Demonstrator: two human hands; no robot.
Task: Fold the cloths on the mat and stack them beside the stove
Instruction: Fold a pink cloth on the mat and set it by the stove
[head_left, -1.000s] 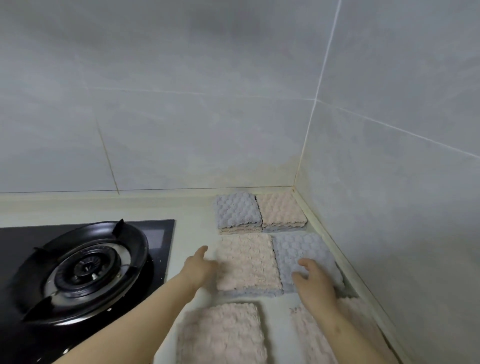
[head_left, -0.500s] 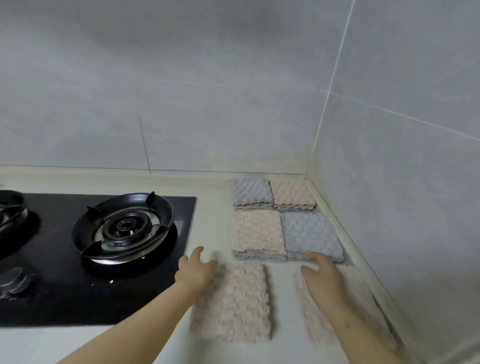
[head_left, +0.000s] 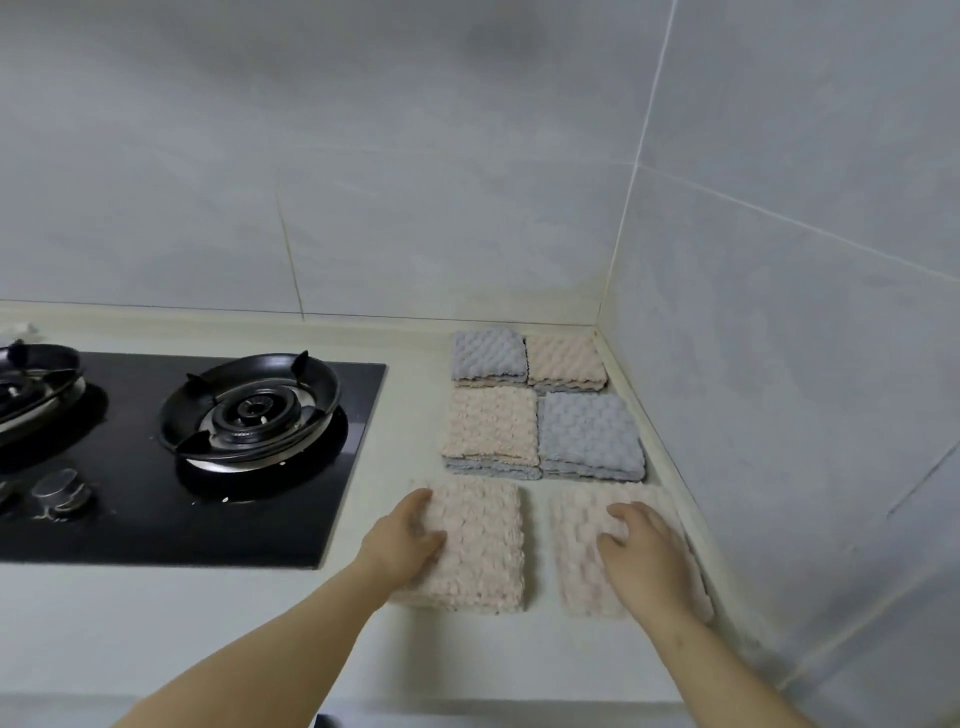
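Beside the stove (head_left: 156, 441), corner of a pale counter (head_left: 156, 623): six cloth piles, two hands.

Two burners (head_left: 249, 410) at left. Four folded stacks (head_left: 540, 405) sit in a square by the corner, two grey-topped, two pink-topped. Nearer, left hand (head_left: 402, 540) lies flat, fingers loosely spread, on one pink cloth (head_left: 480, 545); right hand (head_left: 641, 556) likewise on a second pink cloth (head_left: 582, 551). Grey tiled walls (head_left: 415, 182).

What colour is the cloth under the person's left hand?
Pale pink, with a bumpy, bubble-like texture. The cloth under the left hand shows in the head view.

No readable text, label, brand, number or sign shows on anything here.
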